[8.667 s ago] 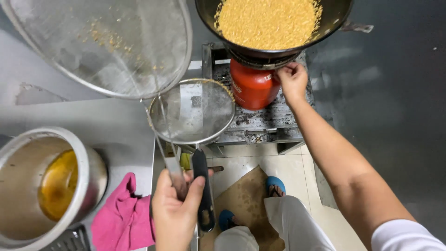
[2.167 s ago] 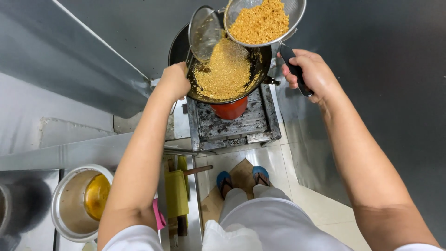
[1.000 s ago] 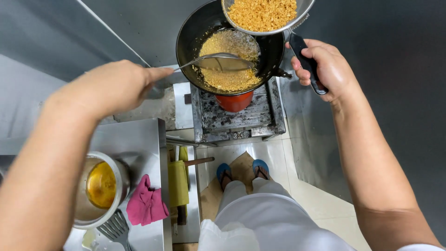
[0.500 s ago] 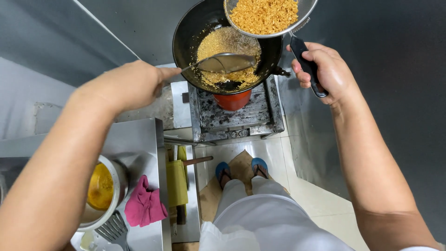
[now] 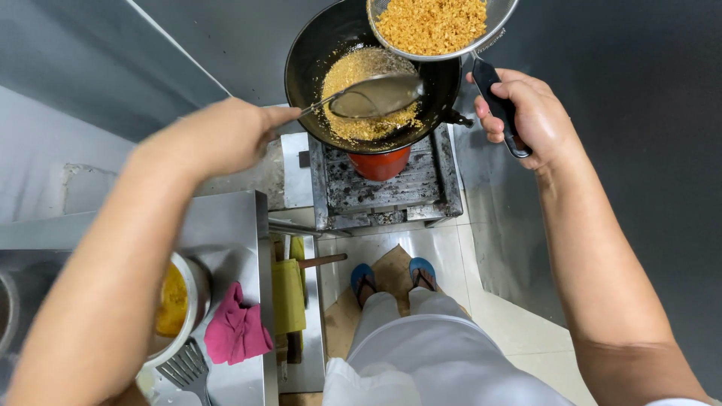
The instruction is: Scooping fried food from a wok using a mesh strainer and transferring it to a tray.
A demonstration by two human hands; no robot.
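We see our left hand (image 5: pixel 222 135) closed around the thin metal handle of a long ladle-like skimmer (image 5: pixel 374 95), whose shallow bowl lies out past our knuckles, over the golden fried crumbs in the black round-bottomed wok (image 5: pixel 316 68). The skimmer's long axis runs from our fist away and to the right, nearly level, so its bowl sits closer to our right hand than to the left that drives it. Our right hand (image 5: pixel 530 116) is clenched on the black handle of a round wire-mesh strainer (image 5: pixel 436 26) heaped with browned crumbs; that handle slopes from our palm up and away to the left, and the strainer's basket hangs over the far right rim of the wok, just above and beyond the skimmer bowl. The two tools are near each other but we cannot tell whether they touch. The wok rests on a red burner (image 5: pixel 380 162) set in a grimy steel stove frame (image 5: pixel 436 188), which lies between and below both hands. There is open room to the right of our right hand, where only dark wall shows. Below our left forearm, near the elbow, stand a steel bowl holding yellow liquid (image 5: pixel 177 301), a crumpled pink cloth (image 5: pixel 237 331) and a slotted metal spatula (image 5: pixel 184 368) on the steel counter (image 5: pixel 241 225).
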